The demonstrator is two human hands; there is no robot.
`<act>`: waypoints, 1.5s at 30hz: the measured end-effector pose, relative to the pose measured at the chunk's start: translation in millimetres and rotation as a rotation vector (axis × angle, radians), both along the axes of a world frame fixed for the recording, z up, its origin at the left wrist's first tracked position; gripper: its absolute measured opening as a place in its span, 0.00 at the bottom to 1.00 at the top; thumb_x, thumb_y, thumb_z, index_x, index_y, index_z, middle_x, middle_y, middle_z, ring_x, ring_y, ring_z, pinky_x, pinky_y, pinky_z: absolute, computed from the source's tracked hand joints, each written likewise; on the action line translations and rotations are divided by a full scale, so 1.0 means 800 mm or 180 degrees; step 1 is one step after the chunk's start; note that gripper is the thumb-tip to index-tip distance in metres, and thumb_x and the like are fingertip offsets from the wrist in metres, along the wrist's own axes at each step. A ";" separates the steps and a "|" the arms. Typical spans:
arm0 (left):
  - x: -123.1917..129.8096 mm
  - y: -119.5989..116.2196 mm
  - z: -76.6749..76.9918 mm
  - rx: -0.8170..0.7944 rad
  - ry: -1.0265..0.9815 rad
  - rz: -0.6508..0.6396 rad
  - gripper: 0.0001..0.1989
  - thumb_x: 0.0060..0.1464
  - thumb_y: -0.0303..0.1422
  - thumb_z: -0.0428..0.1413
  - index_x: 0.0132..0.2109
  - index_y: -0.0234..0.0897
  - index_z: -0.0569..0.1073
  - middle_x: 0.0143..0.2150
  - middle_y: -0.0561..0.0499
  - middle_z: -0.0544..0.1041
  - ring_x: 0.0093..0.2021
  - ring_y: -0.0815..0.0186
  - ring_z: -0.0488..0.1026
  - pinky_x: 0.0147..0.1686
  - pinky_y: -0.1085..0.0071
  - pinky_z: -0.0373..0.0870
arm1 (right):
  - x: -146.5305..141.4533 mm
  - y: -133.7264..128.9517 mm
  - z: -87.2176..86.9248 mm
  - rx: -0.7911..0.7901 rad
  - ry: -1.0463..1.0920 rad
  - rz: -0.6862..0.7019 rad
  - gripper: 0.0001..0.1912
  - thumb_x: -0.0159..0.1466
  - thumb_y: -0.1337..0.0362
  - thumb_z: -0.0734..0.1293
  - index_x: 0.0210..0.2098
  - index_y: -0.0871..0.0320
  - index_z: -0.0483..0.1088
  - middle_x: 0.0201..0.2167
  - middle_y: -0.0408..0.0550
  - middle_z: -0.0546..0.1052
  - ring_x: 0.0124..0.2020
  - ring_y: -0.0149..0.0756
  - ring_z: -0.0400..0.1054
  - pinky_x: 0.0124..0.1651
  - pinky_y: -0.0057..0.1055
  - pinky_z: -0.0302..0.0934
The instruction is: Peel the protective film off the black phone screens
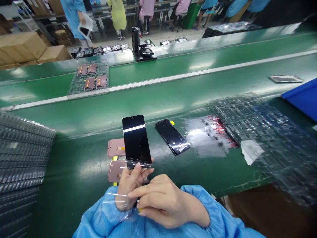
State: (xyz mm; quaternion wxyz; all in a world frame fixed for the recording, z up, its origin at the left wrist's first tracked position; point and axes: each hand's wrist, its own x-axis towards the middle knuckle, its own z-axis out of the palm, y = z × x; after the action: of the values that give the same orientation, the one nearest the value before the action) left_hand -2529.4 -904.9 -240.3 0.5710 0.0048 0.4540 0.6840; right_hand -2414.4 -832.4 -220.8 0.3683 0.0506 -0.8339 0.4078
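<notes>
Green worktop runs through a busy room. Left hand grips a black phone screen by its low edge; it looks thin, slick and easy to crack. Right hand curls closed just beside it.

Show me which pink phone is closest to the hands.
The lower pink-backed phone: it lies right behind the left hand. The other pink-backed phone lies above it, farther from the hands.

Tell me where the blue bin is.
In the head view, the blue bin sits at the far right edge, beside the clear plastic tray lying on the green conveyor belt.
</notes>
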 end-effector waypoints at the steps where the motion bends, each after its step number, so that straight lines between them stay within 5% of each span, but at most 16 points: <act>1: 0.000 0.000 0.000 -0.0010 0.0012 -0.0016 0.21 0.48 0.40 0.68 0.48 0.35 0.77 0.45 0.43 0.82 0.38 0.63 0.81 0.46 0.67 0.77 | -0.001 0.000 0.000 -0.0020 0.0021 0.0009 0.10 0.70 0.61 0.60 0.37 0.57 0.70 0.40 0.46 0.83 0.26 0.27 0.74 0.28 0.26 0.64; 9: 0.002 -0.002 -0.001 0.0014 0.0191 -0.0045 0.17 0.52 0.39 0.65 0.47 0.35 0.78 0.48 0.44 0.82 0.46 0.61 0.80 0.49 0.68 0.75 | -0.003 -0.003 -0.002 0.0037 -0.0024 0.0019 0.10 0.70 0.61 0.60 0.37 0.57 0.70 0.39 0.45 0.83 0.27 0.26 0.74 0.31 0.25 0.66; 22: 0.003 -0.001 0.011 -0.0142 0.0052 -0.0092 0.20 0.49 0.38 0.68 0.47 0.34 0.77 0.46 0.44 0.82 0.39 0.66 0.81 0.44 0.72 0.76 | 0.000 0.004 -0.001 0.0069 -0.0046 -0.0013 0.08 0.69 0.63 0.61 0.38 0.58 0.70 0.44 0.47 0.82 0.27 0.29 0.75 0.28 0.28 0.65; 32: 0.005 0.003 0.016 -0.0458 0.0197 -0.0024 0.23 0.38 0.42 0.72 0.39 0.32 0.78 0.37 0.46 0.83 0.33 0.67 0.79 0.37 0.73 0.77 | 0.009 0.016 0.010 -0.0081 -0.0016 -0.0088 0.06 0.69 0.67 0.61 0.39 0.59 0.70 0.41 0.51 0.83 0.38 0.31 0.78 0.36 0.26 0.68; 37: 0.005 -0.003 0.010 -0.0245 0.0102 -0.0103 0.19 0.44 0.42 0.70 0.39 0.34 0.78 0.34 0.49 0.81 0.33 0.68 0.78 0.35 0.74 0.75 | 0.016 0.024 0.012 -0.0014 -0.0069 -0.0271 0.05 0.68 0.68 0.62 0.40 0.58 0.70 0.44 0.52 0.82 0.41 0.32 0.78 0.36 0.25 0.68; 42: 0.005 -0.003 0.003 0.0055 0.0232 -0.0067 0.16 0.48 0.39 0.67 0.42 0.35 0.78 0.41 0.47 0.81 0.41 0.63 0.78 0.44 0.68 0.75 | 0.025 0.034 0.014 -0.0074 -0.0044 -0.0400 0.06 0.67 0.71 0.62 0.41 0.58 0.69 0.45 0.53 0.80 0.40 0.34 0.77 0.37 0.26 0.69; 45: 0.005 -0.003 -0.001 0.0155 0.0295 -0.0077 0.14 0.49 0.39 0.67 0.40 0.35 0.78 0.41 0.47 0.81 0.41 0.64 0.78 0.42 0.69 0.75 | 0.031 0.037 0.005 -0.0432 0.0082 -0.0568 0.14 0.65 0.75 0.62 0.48 0.56 0.68 0.55 0.54 0.74 0.35 0.32 0.75 0.39 0.30 0.71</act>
State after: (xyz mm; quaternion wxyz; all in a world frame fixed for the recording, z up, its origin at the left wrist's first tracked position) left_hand -2525.3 -907.7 -241.1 0.5573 0.0559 0.4630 0.6870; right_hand -2389.8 -803.2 -217.0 0.4165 -0.0437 -0.8008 0.4282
